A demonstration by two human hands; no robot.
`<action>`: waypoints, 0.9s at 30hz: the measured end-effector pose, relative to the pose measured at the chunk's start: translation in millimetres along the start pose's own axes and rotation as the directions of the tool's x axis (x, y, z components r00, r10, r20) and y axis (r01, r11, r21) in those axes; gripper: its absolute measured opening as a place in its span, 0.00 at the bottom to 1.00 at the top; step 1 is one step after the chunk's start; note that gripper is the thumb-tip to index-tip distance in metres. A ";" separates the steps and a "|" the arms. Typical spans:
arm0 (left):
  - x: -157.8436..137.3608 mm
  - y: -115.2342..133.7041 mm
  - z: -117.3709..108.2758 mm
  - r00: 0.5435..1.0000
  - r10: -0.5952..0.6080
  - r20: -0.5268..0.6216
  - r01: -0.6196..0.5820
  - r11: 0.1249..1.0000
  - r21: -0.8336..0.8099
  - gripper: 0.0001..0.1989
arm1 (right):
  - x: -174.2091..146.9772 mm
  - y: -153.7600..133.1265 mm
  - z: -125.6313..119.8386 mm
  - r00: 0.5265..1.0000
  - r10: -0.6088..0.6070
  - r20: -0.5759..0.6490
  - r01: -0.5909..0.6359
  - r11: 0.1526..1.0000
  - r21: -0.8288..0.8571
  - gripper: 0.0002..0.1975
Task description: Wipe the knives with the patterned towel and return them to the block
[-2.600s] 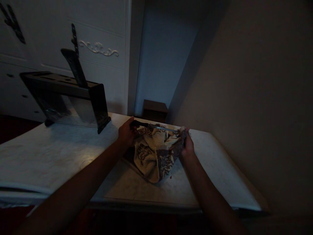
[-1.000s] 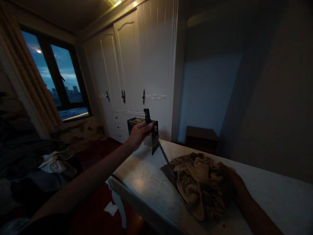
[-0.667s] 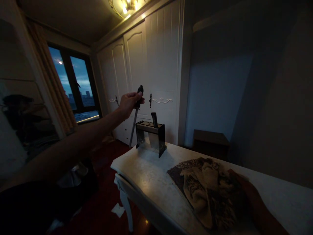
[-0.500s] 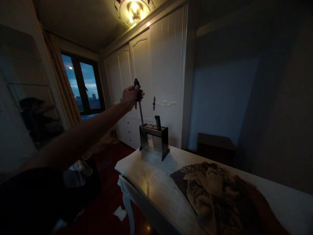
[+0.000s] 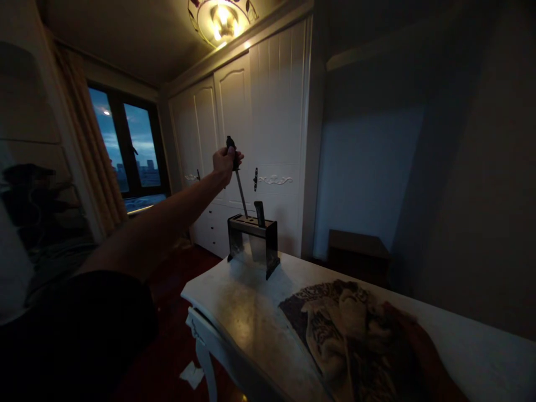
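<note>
Black at the handle and grey along its shaft, the rod point(image 5: 242, 194) is in the left hand point(image 5: 226, 160), high over the far end of the table point(image 5: 247, 315). That hand's fingers are closed about the handle, with the thumb pressed against the near side and the fingertips curling around to the right; the handle's butt pokes out above the fist. The rod stands steeply, its long axis near upright but tilted: butt up and a little left, tip down and a little right. Its lower end meets the top of the block point(image 5: 272, 241); whether the tip has entered a slot is too small to tell.

Just right of the rod, a knife point(image 5: 259, 214) sits in the block, handle up and leaning slightly left, its pale blade pointing down behind the clear front.

Nearer, the cloth point(image 5: 330, 326) lies bunched on the table, tan and dark brown. The right hand point(image 5: 404, 329) rests at its right side, fingers reaching forward; in the shadow I cannot tell whether they pinch the fabric or merely lie on it.
</note>
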State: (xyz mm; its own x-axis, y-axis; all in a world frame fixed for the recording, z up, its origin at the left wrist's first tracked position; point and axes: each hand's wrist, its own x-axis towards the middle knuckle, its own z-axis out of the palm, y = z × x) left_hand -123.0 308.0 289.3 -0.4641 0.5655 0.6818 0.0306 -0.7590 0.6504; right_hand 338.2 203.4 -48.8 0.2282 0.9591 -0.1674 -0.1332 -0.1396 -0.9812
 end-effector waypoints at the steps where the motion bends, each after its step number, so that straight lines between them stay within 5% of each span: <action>1: 0.9 -3.5 0.4 1.000 -0.004 -0.012 0.004 1.000 0.003 0.06 | -1.7 -2.2 0.7 1.000 0.013 -0.008 -0.013 1.000 -0.013 0.25; 5: 4.8 -16.8 0.4 0.998 -0.014 -0.064 0.016 0.999 0.041 0.07 | -7.2 -10.9 3.6 0.994 0.101 -0.036 -0.102 0.993 -0.051 0.22; 10: 10.1 -29.6 1.2 0.992 -0.013 -0.125 0.020 0.998 0.056 0.06 | 0.9 -8.7 2.0 0.997 -0.061 -0.053 0.059 0.998 -0.029 0.19; 14: 12.8 -35.4 5.8 0.989 -0.023 -0.147 0.031 0.998 0.054 0.07 | 11.1 -2.1 -2.0 0.999 -0.015 -0.045 0.013 0.999 -0.045 0.19; 27: 7.3 -44.4 13.4 0.996 -0.011 -0.092 0.017 0.997 0.069 0.08 | 12.2 -0.5 -2.8 1.000 0.012 0.021 -0.011 0.999 -0.034 0.20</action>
State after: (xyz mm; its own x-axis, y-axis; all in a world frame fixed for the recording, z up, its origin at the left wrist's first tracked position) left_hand -115.9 350.1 269.9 -0.5438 0.5418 0.6409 0.0833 -0.7251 0.6836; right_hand 343.7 214.5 -50.7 0.2063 0.9623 -0.1773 -0.1034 -0.1587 -0.9819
